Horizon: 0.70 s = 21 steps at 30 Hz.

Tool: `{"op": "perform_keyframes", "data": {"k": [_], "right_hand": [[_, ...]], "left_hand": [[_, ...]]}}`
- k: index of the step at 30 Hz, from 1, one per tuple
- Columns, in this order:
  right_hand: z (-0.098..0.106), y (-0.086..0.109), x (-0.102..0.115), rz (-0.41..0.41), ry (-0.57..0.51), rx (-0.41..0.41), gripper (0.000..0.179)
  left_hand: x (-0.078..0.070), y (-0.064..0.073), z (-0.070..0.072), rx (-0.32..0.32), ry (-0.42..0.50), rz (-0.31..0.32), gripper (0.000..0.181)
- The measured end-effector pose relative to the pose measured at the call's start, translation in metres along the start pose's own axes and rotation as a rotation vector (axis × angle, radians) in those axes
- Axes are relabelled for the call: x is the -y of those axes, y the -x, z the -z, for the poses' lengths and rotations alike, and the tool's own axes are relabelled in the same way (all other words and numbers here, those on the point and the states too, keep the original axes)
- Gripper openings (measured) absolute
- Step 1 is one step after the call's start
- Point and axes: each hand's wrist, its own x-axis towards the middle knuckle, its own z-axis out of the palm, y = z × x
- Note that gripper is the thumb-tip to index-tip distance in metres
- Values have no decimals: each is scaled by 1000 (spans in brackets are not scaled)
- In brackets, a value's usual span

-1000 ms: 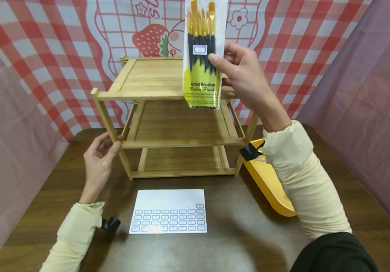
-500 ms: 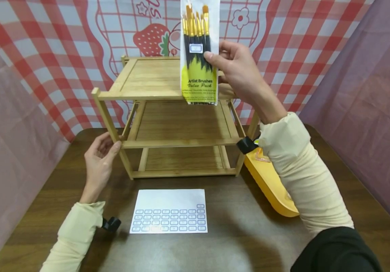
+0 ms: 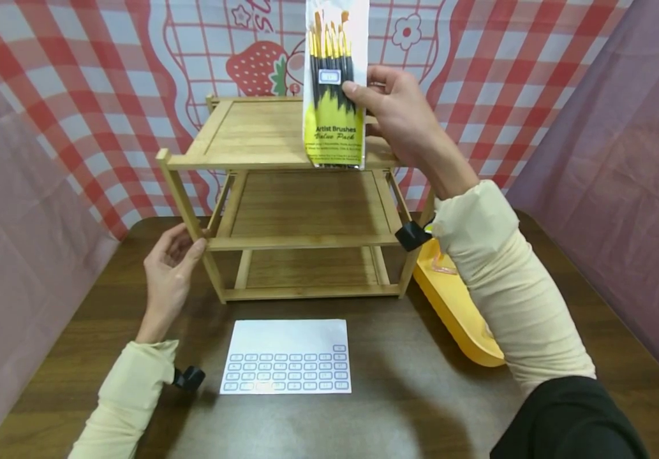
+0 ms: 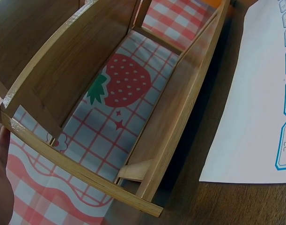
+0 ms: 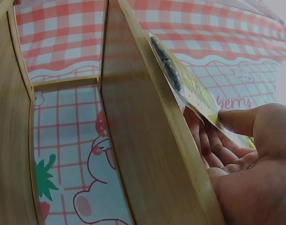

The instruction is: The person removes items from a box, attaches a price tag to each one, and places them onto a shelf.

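On the desk stands a tiered wooden rack. The brush pack is by its top board, touching or apart I cannot tell, long axis nearly upright. It lies just left of the nearer right hand, which pinches its right edge. Lower, well apart, the left hand grips the rack's front-left post.

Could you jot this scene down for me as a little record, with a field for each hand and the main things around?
Right hand: pinches the brush pack
Words on pack: Artist Brushes Value Pack
Left hand: grips the left front post of the shelf
Shelf: wooden, three levels, standing on the table
Paper: on the table, before the shelf, small boxes in rows
Yellow container: right of the shelf, partly behind the sleeve
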Motion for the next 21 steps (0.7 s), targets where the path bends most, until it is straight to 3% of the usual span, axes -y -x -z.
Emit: {"op": "perform_keyframes", "data": {"k": [7, 14, 21], "right_hand": [[-1, -6, 1, -24, -17, 4, 18], [-3, -11, -1, -19, 56, 13, 21], [-3, -15, -3, -74, 70, 16, 17]], "left_hand": [[0, -1, 0, 3, 5, -19, 29], [-1, 0, -1, -3, 22, -14, 30], [-1, 0, -2, -1, 24, -8, 30]]}}
